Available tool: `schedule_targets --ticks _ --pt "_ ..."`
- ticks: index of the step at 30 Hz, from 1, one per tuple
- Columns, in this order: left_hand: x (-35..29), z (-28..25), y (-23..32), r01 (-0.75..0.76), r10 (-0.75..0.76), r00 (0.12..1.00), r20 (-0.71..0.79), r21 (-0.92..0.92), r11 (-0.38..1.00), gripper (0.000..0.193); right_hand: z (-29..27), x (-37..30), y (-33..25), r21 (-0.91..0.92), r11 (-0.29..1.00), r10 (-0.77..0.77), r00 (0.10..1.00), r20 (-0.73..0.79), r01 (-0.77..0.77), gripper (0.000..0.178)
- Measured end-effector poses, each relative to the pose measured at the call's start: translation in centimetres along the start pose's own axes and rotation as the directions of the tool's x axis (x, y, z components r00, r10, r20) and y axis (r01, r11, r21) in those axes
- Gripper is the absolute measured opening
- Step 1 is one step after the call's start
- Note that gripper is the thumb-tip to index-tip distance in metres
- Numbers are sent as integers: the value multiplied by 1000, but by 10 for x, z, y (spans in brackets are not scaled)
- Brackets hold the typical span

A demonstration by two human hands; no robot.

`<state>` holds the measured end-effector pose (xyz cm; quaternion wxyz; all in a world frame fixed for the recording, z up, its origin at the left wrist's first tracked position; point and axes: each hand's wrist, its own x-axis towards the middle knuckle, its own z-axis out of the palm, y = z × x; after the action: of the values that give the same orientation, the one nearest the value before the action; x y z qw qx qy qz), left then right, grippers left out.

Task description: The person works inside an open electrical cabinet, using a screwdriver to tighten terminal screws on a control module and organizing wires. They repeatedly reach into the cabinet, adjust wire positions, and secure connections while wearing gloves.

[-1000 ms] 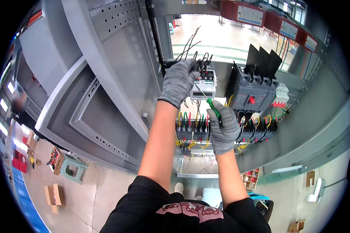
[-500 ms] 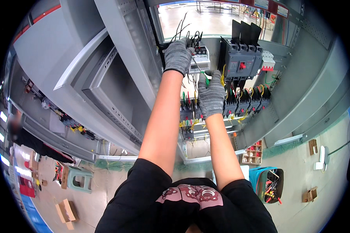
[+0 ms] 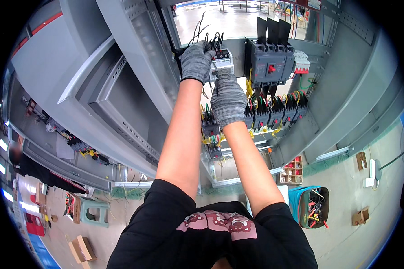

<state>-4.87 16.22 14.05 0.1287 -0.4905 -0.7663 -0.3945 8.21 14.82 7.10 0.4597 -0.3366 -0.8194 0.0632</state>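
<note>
My left hand (image 3: 196, 62), in a grey knitted glove, is closed at the left edge of a small white-and-grey device (image 3: 226, 64) with black terminals on top. Loose black wires (image 3: 197, 32) rise from behind its fingers, and it appears to pinch one; the fingertips are partly hidden. Just below the device, my right hand (image 3: 229, 99), gloved alike, is wrapped round a screwdriver. The glove covers the green handle now, and a thin shaft seems to point up toward the terminals. A large dark grey circuit breaker (image 3: 270, 67) with a red toggle sits to the right.
Below stands a row of smaller breakers (image 3: 276, 117) with coloured wires. A white breaker (image 3: 301, 62) is at the right. Cabinet walls (image 3: 134, 54) flank both arms. On the floor are a teal tool bin (image 3: 300, 206), a parts box (image 3: 292, 172) and a green stool (image 3: 95, 210). Another person (image 3: 45, 172) is at far left.
My right hand has moved up and left toward the device and turned, so the screwdriver's green handle no longer shows. The left hand stays by the terminals. The whole view has shifted slightly.
</note>
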Motion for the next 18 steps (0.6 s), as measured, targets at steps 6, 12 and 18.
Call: schedule_targets --ticks 6,12,18 --pt "-6 -5 -10 -13 20 997 -75 92 996 29 10 -2 1 207 967 159 987 -28 -150 28" --pt "-2 6 -18 -14 5 994 -109 -88 996 27 27 0 17 186 964 -102 913 -395 188 12" --pt "-5 -1 -5 58 -66 997 -35 -202 978 27 19 1 27 242 937 -142 910 -390 250 7"
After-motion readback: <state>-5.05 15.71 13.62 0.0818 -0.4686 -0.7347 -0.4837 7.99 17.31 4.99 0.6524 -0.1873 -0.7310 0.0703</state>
